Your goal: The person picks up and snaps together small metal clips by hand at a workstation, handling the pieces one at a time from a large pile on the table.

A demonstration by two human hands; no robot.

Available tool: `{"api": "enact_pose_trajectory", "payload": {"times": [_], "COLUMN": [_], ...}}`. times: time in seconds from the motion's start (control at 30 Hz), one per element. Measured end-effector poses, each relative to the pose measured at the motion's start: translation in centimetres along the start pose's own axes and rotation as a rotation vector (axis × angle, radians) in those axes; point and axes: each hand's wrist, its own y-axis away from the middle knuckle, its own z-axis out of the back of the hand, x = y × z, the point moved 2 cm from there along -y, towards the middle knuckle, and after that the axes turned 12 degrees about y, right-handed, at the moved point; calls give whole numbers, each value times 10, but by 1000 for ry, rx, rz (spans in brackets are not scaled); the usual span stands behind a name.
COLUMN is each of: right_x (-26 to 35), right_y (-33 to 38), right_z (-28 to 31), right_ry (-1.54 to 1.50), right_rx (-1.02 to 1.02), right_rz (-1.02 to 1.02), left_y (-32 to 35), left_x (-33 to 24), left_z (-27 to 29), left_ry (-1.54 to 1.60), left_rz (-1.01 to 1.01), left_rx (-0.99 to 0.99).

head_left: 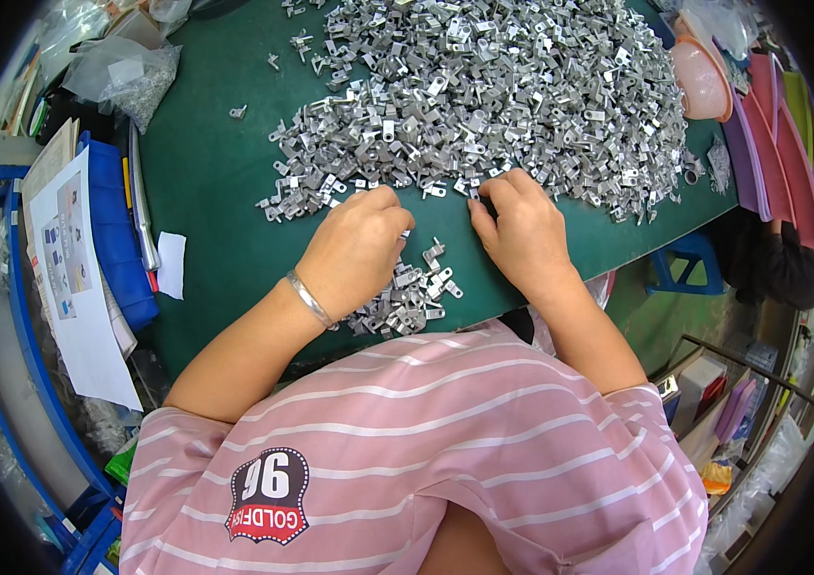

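A broad heap of small silvery metal brackets (483,105) covers the far part of the green table (220,192). My left hand (357,235), with a bangle on its wrist, is closed in front of the heap; a bit of one metal bracket (406,233) shows at its fingertips. At the heap's near edge, my right hand (525,228) has thumb and forefinger around another small bracket (473,193). Close to my body, beside my left wrist, lies a smaller pile of brackets (412,302), partly hidden by that wrist.
To the left stand a blue bin (124,240) with papers and a clear bag of small parts (143,86). A pink basket (697,79) and coloured sheets (780,144) are at the right. Beyond the table's right edge are a blue stool (687,266) and another person's dark clothing (776,268).
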Motion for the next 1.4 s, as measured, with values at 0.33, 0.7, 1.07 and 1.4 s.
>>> {"api": "enact_pose_trajectory", "payload": {"times": [0.33,0.7,1.07,1.4], "right_x": [-17,1,4,10], "right_y": [11,22,-8,10], "right_z": [6,12,-4,-6], "right_ry": [-971,-1166,-150,-1155], "right_rx": [518,447,7,290], "right_rz": [-326,-108,176,-349], "left_y": [-10,-10,18,22], "left_x": [3,-13,-4,-4], "left_z": [5,-1,6,7], "left_ry": [123,937,1519,1580], "left_rz": [-24,381,568,557], "left_rx": [-66,119,-241,-273]}}
